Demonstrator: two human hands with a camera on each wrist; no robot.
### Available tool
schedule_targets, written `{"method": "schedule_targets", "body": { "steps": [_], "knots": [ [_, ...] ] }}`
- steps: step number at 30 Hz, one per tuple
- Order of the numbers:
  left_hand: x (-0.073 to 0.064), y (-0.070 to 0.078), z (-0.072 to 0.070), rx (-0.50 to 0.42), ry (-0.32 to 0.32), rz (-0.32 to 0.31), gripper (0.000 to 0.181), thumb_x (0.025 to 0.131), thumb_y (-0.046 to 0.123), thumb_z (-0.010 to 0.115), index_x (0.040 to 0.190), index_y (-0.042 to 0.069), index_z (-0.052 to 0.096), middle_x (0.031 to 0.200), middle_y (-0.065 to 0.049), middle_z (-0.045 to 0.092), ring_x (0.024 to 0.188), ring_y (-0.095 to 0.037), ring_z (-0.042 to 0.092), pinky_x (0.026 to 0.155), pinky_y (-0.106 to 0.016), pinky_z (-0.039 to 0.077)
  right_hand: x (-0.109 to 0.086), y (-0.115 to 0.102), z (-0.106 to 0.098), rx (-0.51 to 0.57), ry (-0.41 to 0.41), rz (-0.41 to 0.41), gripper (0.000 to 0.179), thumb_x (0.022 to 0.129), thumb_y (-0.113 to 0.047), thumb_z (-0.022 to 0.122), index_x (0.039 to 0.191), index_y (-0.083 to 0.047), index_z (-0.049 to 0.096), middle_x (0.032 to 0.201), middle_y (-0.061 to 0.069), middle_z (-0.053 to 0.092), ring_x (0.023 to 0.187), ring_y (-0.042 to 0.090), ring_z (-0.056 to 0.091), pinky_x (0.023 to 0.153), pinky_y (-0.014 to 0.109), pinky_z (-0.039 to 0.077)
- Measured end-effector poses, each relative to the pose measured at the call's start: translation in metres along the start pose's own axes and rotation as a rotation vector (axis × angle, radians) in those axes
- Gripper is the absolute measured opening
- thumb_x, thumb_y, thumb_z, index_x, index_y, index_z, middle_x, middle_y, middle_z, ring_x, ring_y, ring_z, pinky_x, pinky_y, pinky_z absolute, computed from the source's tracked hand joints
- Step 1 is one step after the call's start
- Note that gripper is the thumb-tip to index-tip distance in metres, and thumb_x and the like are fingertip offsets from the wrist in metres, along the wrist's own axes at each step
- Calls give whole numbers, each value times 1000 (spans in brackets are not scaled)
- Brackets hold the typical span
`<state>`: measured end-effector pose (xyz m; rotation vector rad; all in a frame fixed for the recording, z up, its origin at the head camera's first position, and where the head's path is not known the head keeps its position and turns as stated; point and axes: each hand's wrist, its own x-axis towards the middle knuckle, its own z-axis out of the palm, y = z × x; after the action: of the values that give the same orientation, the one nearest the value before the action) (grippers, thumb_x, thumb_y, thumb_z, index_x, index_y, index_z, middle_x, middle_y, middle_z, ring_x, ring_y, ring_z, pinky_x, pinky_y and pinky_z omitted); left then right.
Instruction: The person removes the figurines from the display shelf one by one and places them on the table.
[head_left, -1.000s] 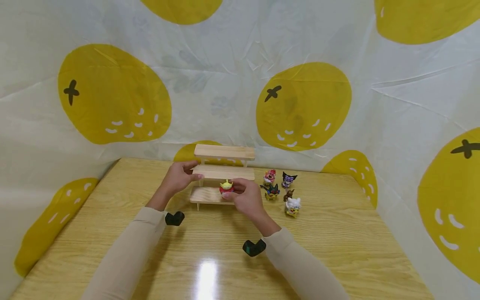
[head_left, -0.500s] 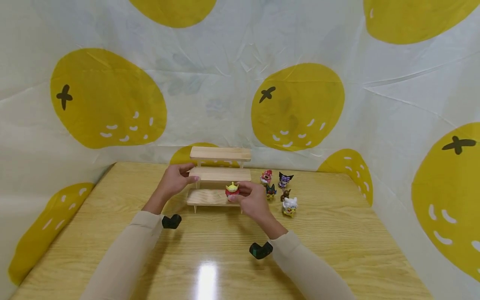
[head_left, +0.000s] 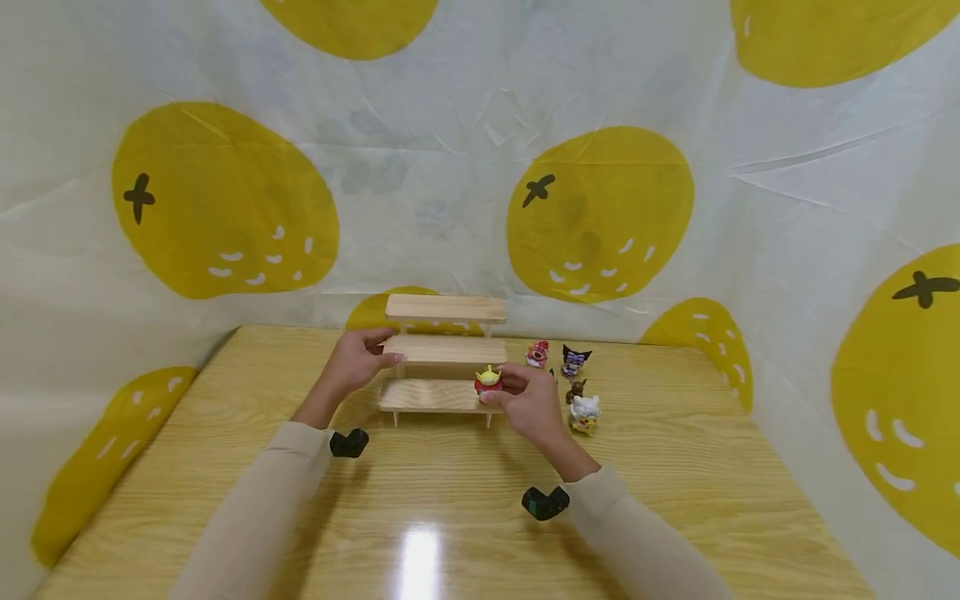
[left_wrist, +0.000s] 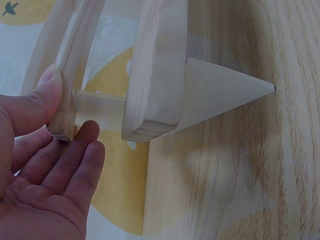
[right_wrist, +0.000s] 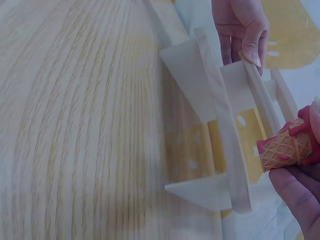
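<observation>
A wooden three-tier display stand (head_left: pixel 438 396) stands at the back of the table. My left hand (head_left: pixel 352 362) grips the left end of its middle board, thumb on the top face and fingers beneath, as the left wrist view shows. My right hand (head_left: pixel 532 404) pinches a small toy figurine (head_left: pixel 488 379) between thumb and fingers. The figurine has a yellow, three-eyed-alien-like head and a red middle. In the right wrist view its waffle-cone base (right_wrist: pixel 282 152) with pink drips shows. It is held upright close over the right end of the lowest board.
Right of the stand several figurines are grouped: a pink one (head_left: pixel 537 354), a purple-and-black one (head_left: pixel 575 361), a small brown one (head_left: pixel 576 390) and a white-and-yellow one (head_left: pixel 584 414). Another is mostly hidden behind my right hand. A lemon-print cloth (head_left: pixel 435 167) hangs behind the table.
My right hand has carried the figurine rightward along the lowest board, from near its middle to its right end. My left hand stays on the middle board.
</observation>
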<state>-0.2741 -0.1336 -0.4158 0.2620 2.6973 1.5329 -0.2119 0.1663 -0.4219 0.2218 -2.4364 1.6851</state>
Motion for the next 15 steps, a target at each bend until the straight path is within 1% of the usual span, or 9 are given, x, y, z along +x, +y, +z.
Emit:
{"method": "schedule_targets", "body": {
  "steps": [3,7,11,15],
  "knots": [
    [-1,1,-1,-2,1,-3,63,101,25,72,156,9,49,162,-15,48,146,-40,49,115,-55,49,1,4,-3,-20,10,-1,41,83,-3,86,122,3,75,111,24,78,103,36,77,89,45,65],
    [-1,1,-1,-2,-2,2,63,101,24,72,157,8,48,163,-14,47,146,-40,49,115,-54,49,1,8,-7,-7,21,5,41,83,0,86,122,5,74,112,26,77,104,37,77,88,44,65],
    [0,0,0,-1,-1,-1,62,101,24,71,157,8,48,163,-15,47,147,-40,49,116,-54,49,0,11,-11,-28,28,12,38,83,0,85,120,3,75,111,25,78,104,37,77,86,42,65],
    [-1,1,1,-1,0,-1,63,101,24,71,157,7,48,163,-15,47,147,-40,49,116,-54,49,-1,15,-16,-54,36,3,37,82,-2,87,118,2,77,110,23,79,103,35,78,87,44,65]
  ]
}}
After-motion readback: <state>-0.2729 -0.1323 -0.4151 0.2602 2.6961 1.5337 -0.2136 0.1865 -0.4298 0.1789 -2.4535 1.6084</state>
